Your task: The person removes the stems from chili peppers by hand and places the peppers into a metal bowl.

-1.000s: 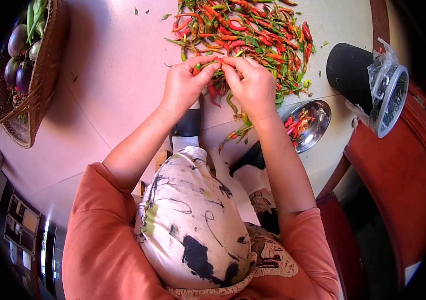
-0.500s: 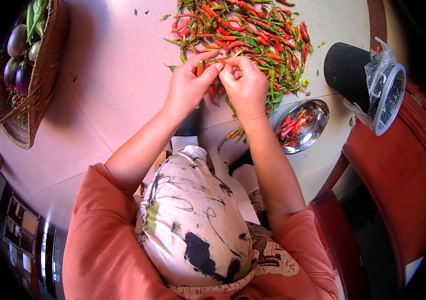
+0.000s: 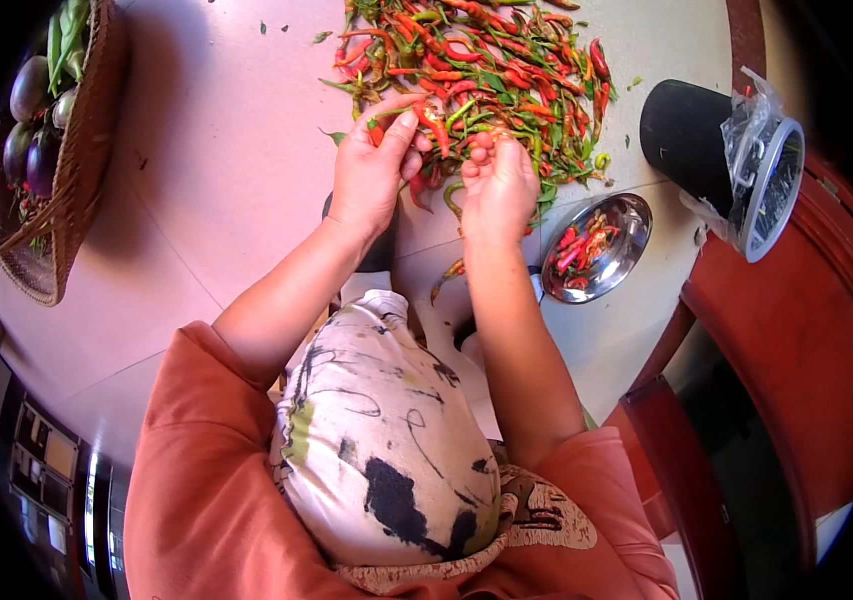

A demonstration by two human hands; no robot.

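Between the thumb and fingers of my left hand (image 3: 377, 160) is a red chili pepper (image 3: 433, 127), which looks split open and shows a pale inside. Another reddish piece pokes out near the index finger of that hand. My right hand (image 3: 499, 185) is a little to the right, apart from the left, with its fingers curled and pinched together; a small pale bit shows at the fingertips, too small to name. Beyond both hands a pile of red and green chilies (image 3: 537, 75) with leaves lies on the floor. A metal bowl (image 3: 637, 240) at the right holds red pieces.
A woven basket (image 3: 97, 110) with eggplants (image 3: 31, 90) and green pods (image 3: 72, 35) stands at the far left. At the right, a black bin (image 3: 682, 130) lined with clear plastic leans beside red wooden furniture (image 3: 797, 330). Loose leaves dot the tiled floor (image 3: 237, 130).
My hands, close together before, have come apart. The right hand has moved down and turned, and the split red chili now shows in my left hand.
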